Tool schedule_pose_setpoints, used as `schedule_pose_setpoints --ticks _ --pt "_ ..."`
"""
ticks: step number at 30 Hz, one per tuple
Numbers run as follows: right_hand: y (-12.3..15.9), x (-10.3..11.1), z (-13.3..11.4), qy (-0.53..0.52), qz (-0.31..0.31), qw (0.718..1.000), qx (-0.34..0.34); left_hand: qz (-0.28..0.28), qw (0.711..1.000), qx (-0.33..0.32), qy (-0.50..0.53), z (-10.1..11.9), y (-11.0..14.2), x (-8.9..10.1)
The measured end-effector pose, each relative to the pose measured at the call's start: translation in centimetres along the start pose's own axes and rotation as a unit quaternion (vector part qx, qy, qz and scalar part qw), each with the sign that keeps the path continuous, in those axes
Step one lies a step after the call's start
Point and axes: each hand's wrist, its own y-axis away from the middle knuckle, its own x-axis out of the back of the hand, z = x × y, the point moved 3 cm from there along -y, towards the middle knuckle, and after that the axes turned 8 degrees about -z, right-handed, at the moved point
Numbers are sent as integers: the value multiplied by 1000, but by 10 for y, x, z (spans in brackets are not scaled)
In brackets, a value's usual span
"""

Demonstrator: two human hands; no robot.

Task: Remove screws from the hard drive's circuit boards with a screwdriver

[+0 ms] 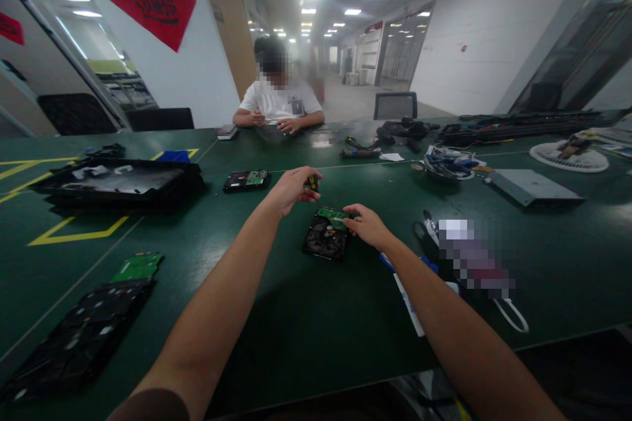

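Observation:
A hard drive (324,237) lies on the green table in front of me, its black underside and green circuit board (334,216) facing up. My left hand (296,191) is closed around the black and yellow handle of a screwdriver (313,181). The screwdriver stands upright, its shaft pointing down at the board's far left edge; whether the tip touches a screw is too small to tell. At the board's right edge, my right hand (364,222) rests with thumb and fingers closed on the hard drive's side.
Another hard drive (245,180) lies beyond my left hand. Black trays (118,187) and a row of drives (83,322) occupy the left. To the right are a grey metal box (536,188), bundled cables (448,163) and a blurred-out item (474,256). Across the table sits a person (281,102).

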Motion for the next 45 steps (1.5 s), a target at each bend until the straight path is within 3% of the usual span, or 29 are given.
schedule_pose_setpoints --ticks 6,11,19,39,45 --pt "1 0 -2 -5 -4 1000 -2 -16 997 39 71 -2 -2 -1" --pt "2 0 -3 1 -3 1000 0 11 999 25 38 -1 -2 0" --pt "2 -1 -2 -6 -2 1000 1 -7 995 55 83 -4 -1 -2" --pt "2 0 -2 3 -3 1000 0 -26 999 37 29 -5 -1 -2" --pt "2 -1 -3 -5 -2 1000 -3 -36 995 70 62 -5 -1 -2"
